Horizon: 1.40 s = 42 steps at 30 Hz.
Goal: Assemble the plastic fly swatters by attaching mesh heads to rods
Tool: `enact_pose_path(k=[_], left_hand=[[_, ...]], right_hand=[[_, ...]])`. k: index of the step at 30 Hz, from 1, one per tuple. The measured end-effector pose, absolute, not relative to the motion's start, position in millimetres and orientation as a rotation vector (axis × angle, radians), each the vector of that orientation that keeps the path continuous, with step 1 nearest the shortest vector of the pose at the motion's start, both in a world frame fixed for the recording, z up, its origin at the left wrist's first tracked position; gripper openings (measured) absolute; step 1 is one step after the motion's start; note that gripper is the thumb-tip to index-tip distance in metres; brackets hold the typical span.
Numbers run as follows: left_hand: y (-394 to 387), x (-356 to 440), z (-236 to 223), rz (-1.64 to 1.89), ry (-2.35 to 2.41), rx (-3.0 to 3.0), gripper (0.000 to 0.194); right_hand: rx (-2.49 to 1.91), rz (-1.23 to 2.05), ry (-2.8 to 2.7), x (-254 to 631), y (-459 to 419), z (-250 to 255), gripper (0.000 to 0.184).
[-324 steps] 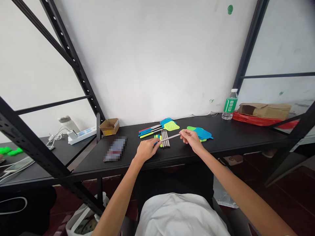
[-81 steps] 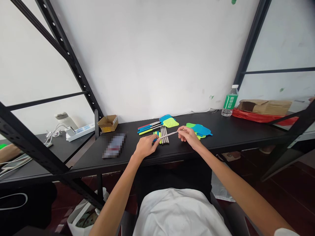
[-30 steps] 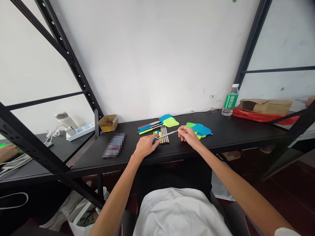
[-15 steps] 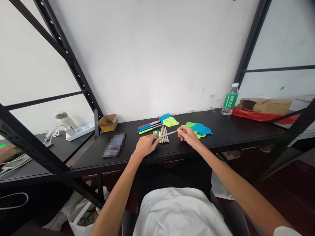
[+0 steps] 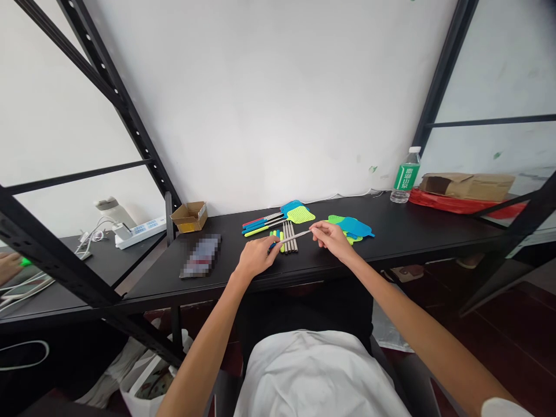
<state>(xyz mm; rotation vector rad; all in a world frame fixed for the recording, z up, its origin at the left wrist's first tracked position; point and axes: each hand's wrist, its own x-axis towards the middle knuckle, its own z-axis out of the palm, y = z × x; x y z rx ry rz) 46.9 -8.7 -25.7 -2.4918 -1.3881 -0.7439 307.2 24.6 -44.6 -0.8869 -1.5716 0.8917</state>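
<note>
We hold one thin grey rod [image 5: 297, 236] between our two hands, above the front part of the black counter [image 5: 391, 234]. Its long axis runs mostly sideways, from our left hand [image 5: 257, 258] to our right hand [image 5: 330, 240], with the right end tipped slightly farther from us. Our left hand grasps the blue grip [image 5: 271, 246] at the rod's left end; our right hand pinches the other end between thumb and fingers. Neither hand is nearer, as each has one end.

In our view, the rod crosses over a row of loose rods [image 5: 291, 238], whose long axes run away from us, roughly square to ours. We cannot tell whether it touches them. Short coloured grips [image 5: 282, 240] lie just left of that row, close by our left fingertips. Flat blue and green heads [image 5: 356, 227] lie just beyond and to the right of our right hand. Swatters [image 5: 260, 225] lie beyond our left hand, their handles pointing left.
</note>
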Motion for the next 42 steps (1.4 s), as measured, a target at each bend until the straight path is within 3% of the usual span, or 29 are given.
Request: enact_pose_path(k=[42], left_hand=[[-6.9,46.3,-27.7,-0.782,-1.355,-2.488,0.033]], right_hand=[[-0.902,0.89,-1.642,307.1,24.6,-44.6,0.038]])
